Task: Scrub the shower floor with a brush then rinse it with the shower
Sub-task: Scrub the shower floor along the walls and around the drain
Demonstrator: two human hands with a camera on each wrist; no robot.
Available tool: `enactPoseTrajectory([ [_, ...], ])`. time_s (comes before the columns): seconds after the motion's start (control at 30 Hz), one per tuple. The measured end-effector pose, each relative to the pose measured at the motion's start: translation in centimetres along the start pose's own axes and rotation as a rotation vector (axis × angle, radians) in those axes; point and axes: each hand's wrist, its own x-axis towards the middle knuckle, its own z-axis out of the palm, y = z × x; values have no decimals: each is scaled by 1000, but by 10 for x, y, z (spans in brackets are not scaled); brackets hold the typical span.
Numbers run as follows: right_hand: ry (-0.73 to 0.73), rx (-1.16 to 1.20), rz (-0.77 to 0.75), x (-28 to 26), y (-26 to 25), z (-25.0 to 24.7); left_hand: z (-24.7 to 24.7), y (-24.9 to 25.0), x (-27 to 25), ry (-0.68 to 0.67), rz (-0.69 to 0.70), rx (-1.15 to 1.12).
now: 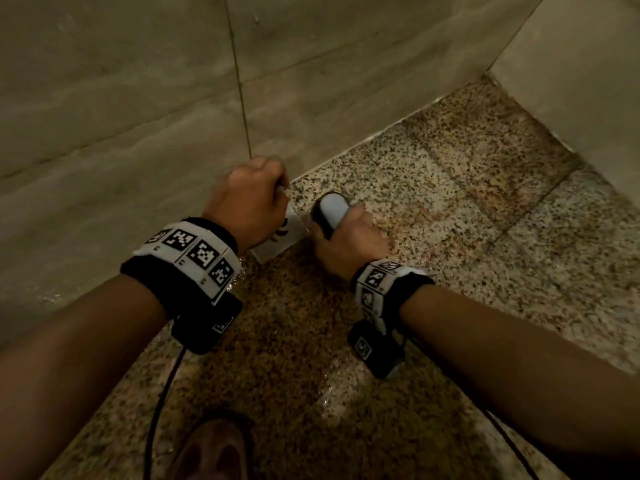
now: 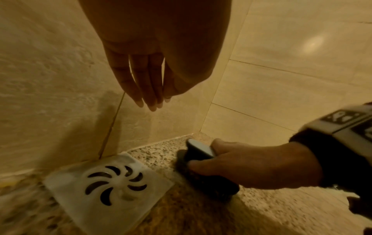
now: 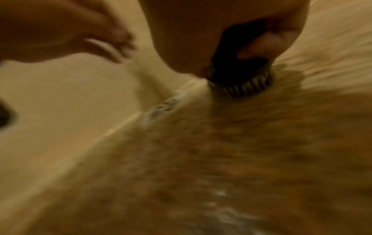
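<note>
My right hand [image 1: 346,233] grips a scrub brush [image 1: 330,209] with a grey top and a dark body. In the right wrist view the brush [image 3: 239,79] has its bristles pressed on the speckled shower floor [image 1: 450,188], close to the wall. The left wrist view shows the brush [image 2: 199,151] just right of the square white drain cover [image 2: 108,184], with my right hand [image 2: 251,165] wrapped round it. My left hand [image 1: 249,199] hovers over the drain cover [image 1: 277,240]; its fingers [image 2: 150,95] hang straight down, together, holding nothing.
Beige tiled walls [image 1: 138,98] meet the floor right behind the brush, and another wall [image 1: 588,81] closes the right side. The floor near me is dark and wet [image 1: 294,341]. A foot [image 1: 214,448] stands at the bottom edge. Wrist cables trail down.
</note>
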Motion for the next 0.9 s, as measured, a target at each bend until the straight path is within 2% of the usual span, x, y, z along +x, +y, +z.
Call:
enactPoseTrajectory([
  [0.1,-116,-59,-88,5,-12,-9,0,1,-2,11,10,-15],
  [0.2,-81,-153,-127,17,6,-25,-3,-3,-6,-1,-16,-19],
  [0.27,22,-76,-35,26,29,-38,-6,-8,-7,-10,-34,-8],
  [0.4,139,209,313,56,70,-58,-12,-19,-12,-31,-70,34],
  [0.47,152,204,362,70,73,-57,-15,-25,-14,-42,-83,60],
  [0.53,150,198,281,77,58,-51,-18,-31,-16,-48,-67,84],
  [0.6,137,221,124,76,29,-37,-20,-34,-16,-53,-52,90],
  [0.7,38,244,-132,56,-21,-8,-20,-32,-12,-56,-46,80],
  [0.83,-185,244,-267,28,-39,3,-18,-25,-8,-48,-39,83],
  [0.9,-156,289,-227,29,-23,-10,-16,-22,-7,-33,-26,71],
])
